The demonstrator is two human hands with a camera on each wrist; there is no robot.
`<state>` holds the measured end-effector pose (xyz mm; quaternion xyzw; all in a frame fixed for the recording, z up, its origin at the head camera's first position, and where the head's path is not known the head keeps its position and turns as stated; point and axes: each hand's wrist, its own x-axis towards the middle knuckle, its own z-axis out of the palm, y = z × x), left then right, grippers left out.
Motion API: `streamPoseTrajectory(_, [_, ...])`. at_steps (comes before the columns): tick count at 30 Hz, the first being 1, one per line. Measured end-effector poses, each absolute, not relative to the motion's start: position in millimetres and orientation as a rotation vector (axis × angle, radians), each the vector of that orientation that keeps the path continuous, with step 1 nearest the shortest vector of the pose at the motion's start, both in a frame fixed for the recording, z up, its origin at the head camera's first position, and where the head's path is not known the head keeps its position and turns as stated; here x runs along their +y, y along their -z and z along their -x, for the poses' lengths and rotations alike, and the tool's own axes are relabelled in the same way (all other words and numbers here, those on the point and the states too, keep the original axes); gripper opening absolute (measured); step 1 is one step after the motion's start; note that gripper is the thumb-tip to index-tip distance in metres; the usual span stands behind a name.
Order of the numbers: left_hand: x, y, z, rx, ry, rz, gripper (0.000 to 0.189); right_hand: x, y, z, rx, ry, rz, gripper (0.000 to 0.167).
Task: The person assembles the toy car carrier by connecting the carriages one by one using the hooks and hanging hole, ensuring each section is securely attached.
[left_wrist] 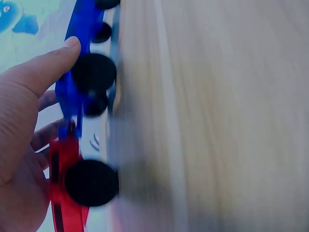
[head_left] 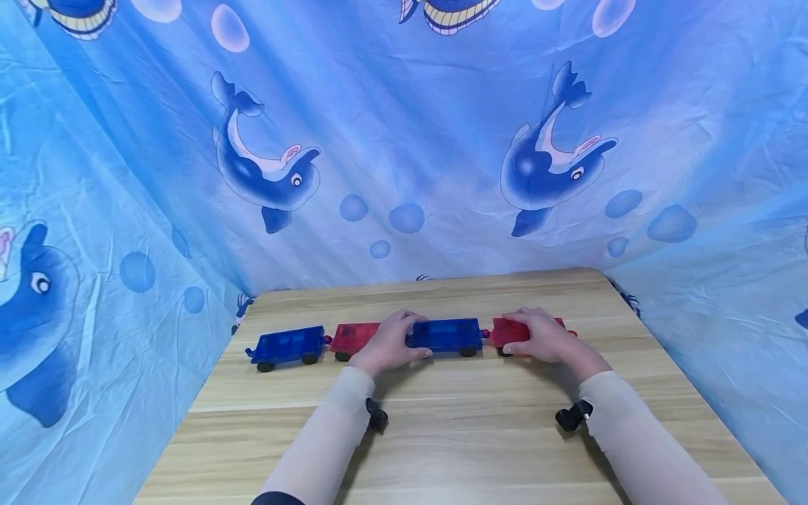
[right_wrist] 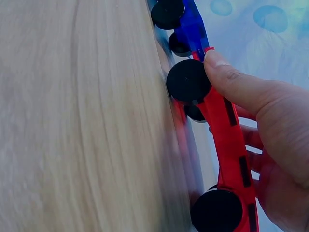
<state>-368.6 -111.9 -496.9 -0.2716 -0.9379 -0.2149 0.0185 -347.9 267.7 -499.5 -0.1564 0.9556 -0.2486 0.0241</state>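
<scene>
Several toy train cars stand hitched in a row across the table, blue and red by turns, with black wheels. From the left come a blue car [head_left: 289, 345], a red car [head_left: 347, 338], a second blue car [head_left: 449, 335] and a second red car [head_left: 508, 332]. My left hand [head_left: 393, 344] grips the second blue car by its left end, thumb on the near side. The first red car is partly behind that hand. With my right hand [head_left: 541, 338] I hold the second red car, its thumb [right_wrist: 219, 63] by a front wheel [right_wrist: 189, 81]. Fingers on the far side are partly hidden.
The wooden table [head_left: 454, 435] reaches back to a blue curtain [head_left: 404, 140] printed with dolphins, which also hangs at both sides. Small black devices [head_left: 377, 415] are strapped at both wrists.
</scene>
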Motion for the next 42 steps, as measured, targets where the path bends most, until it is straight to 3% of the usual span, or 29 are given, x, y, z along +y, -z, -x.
streamPoseTrajectory(29, [-190.7, 500.5, 365.4, -2.92, 0.684, 0.658, 0.077, 308.7, 502.5, 349.6, 2.927, 0.844, 0.462, 0.084])
streamPoseTrajectory(42, [-195.7, 497.5, 359.5, -2.951, 0.689, 0.645, 0.075, 312.7, 499.4, 348.0, 2.906, 0.85, 0.456, 0.086])
